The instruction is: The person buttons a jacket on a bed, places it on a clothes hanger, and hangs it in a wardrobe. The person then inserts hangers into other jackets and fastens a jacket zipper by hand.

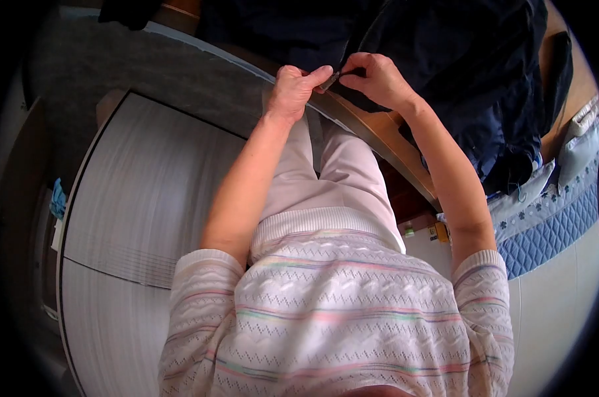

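Dark navy clothing (458,79) is spread over a wooden table (372,129) at the upper right. At the table's near edge, my left hand (293,91) is closed, its thumb pressed on a small greyish piece (329,82) that I cannot make out clearly. Close beside it on the right, my right hand (373,78) pinches the other end of the same piece, next to a dark strip of the clothing. The fingertips of both hands nearly meet.
A pale wood-grain cabinet (147,178) stands at the left. Blue quilted fabric (544,231) with cushions lies at the right. A small yellow box (438,231) is below the table, near my right forearm. A light blue cloth (58,198) hangs at the far left.
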Action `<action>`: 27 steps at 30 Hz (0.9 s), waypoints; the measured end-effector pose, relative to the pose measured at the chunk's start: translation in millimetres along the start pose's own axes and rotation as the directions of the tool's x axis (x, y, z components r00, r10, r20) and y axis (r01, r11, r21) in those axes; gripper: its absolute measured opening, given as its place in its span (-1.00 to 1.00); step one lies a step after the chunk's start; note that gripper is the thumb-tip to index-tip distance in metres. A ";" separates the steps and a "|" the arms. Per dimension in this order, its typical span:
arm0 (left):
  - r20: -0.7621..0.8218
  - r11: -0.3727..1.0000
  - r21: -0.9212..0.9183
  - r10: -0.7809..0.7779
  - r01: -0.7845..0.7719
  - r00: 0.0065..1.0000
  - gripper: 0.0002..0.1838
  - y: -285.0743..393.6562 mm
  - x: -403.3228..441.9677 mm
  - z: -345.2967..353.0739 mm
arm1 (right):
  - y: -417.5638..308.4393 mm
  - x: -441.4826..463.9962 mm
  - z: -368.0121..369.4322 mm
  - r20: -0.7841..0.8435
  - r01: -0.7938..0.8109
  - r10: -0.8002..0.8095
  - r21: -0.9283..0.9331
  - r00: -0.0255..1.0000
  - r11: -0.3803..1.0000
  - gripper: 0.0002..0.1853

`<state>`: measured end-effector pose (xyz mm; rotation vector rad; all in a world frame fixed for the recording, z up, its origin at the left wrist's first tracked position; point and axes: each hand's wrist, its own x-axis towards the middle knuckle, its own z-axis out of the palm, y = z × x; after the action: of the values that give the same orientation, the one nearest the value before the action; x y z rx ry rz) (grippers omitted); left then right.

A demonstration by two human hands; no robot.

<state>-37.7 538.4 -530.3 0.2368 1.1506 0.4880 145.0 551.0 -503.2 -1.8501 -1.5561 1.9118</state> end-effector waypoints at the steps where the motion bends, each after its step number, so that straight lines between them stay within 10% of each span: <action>1: -0.011 1.000 0.002 0.008 -0.008 1.000 -0.83 -0.9 0.6 0.7 | -0.3 1.3 -2.5 0.010 -0.024 0.024 0.041 1.000 0.999 -0.83; 27: -0.038 0.972 0.233 0.036 -0.027 0.999 -0.72 -1.1 0.5 -3.7 | 22.0 5.8 -1.5 0.092 -0.101 0.070 0.407 0.993 0.908 -0.88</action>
<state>-40.7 537.4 -532.6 0.4504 1.2470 0.3868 157.0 544.9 -521.6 -1.6998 -0.9910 2.1618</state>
